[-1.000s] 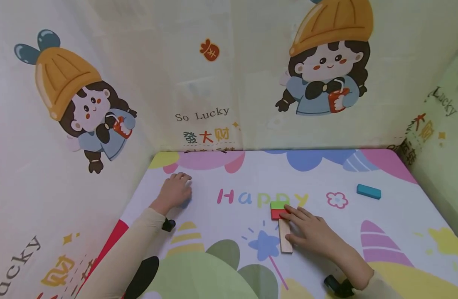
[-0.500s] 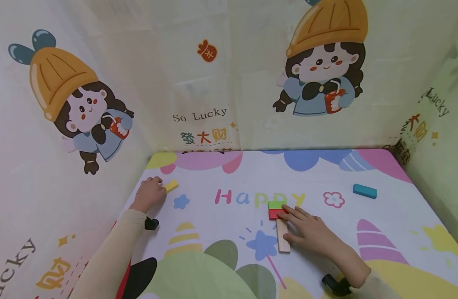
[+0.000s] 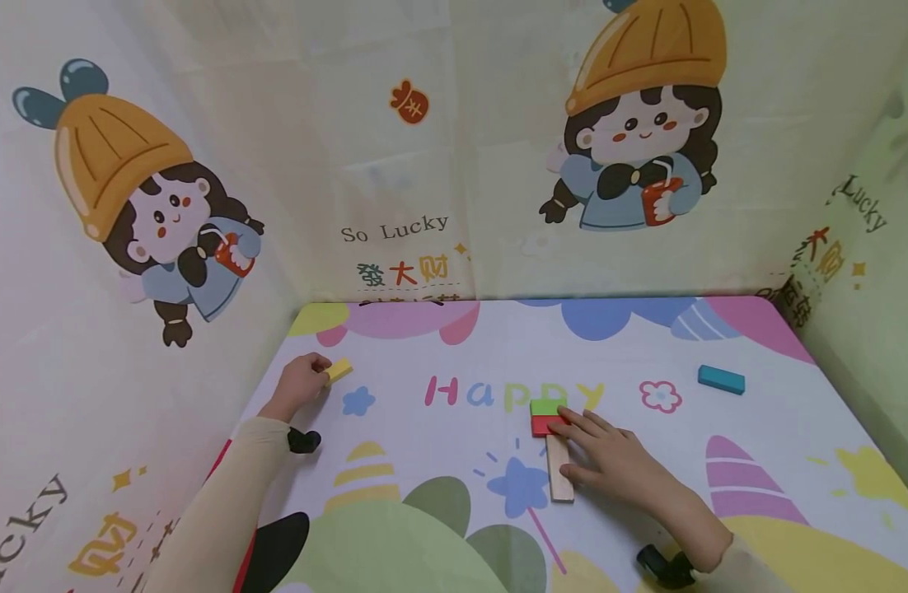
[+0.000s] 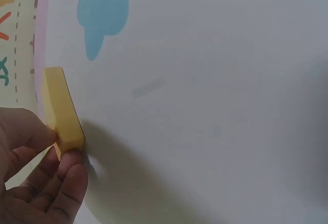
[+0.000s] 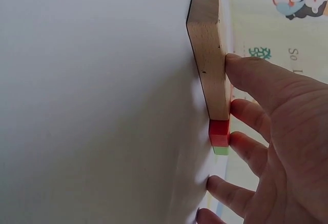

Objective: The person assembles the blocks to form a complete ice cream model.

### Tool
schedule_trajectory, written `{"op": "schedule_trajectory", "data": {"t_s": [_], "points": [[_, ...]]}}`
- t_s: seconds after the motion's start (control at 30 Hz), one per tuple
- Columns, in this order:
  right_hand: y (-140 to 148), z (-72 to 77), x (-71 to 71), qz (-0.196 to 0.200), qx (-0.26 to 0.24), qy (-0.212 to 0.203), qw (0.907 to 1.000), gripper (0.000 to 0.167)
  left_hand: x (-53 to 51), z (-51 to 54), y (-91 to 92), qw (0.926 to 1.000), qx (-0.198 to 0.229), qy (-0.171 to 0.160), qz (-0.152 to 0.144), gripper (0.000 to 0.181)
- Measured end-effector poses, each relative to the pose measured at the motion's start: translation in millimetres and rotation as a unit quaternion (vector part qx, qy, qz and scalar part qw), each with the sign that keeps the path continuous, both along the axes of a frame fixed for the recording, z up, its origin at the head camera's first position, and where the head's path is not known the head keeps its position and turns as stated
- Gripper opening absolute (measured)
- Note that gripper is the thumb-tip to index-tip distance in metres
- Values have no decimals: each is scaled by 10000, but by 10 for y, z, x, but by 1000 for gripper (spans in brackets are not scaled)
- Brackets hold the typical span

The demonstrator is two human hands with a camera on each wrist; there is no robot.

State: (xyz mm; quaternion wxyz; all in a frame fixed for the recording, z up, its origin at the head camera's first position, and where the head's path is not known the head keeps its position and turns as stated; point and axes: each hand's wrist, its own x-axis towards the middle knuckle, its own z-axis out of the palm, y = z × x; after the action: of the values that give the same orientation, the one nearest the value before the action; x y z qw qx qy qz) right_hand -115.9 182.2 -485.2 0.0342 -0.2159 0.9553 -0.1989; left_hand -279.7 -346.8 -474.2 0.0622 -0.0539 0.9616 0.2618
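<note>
At the table's far left my left hand (image 3: pixel 297 389) pinches the near end of a yellow block (image 3: pixel 339 371) between thumb and fingers. The left wrist view shows the same yellow block (image 4: pixel 62 108) with its other end sticking out beyond the fingers. Right of centre lies a plain wooden block (image 3: pixel 560 471), its far end against a red block (image 3: pixel 541 426); a green block (image 3: pixel 548 407) lies along the red one's far side. My right hand (image 3: pixel 620 465) rests there with fingers spread, thumb on the wooden block and fingertips at the red one. Part of the red and green blocks is hidden.
A teal block (image 3: pixel 721 379) lies alone toward the back right of the white printed table cover (image 3: pixel 424 461). Patterned cloth walls (image 3: pixel 498 165) rise behind the table and on both sides.
My left hand has moved left and now holds the yellow block, which was out of sight a second ago. The right hand and its blocks stay in place; the view has shifted slightly.
</note>
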Motion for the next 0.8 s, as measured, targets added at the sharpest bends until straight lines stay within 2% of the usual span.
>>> {"op": "schedule_trajectory", "data": {"t_s": [0.17,0.5,0.8], "points": [[3,-2,-2,-3,26,64,10000,65,13,26,36,9999,82,-6,82,34],[8,5,1,12,17,33,10000,65,8,6,79,9983,399,-304,280,33],[0,-5,10,36,-21,56,10000,64,-36,15,292,9985,489,-259,11,31]]}}
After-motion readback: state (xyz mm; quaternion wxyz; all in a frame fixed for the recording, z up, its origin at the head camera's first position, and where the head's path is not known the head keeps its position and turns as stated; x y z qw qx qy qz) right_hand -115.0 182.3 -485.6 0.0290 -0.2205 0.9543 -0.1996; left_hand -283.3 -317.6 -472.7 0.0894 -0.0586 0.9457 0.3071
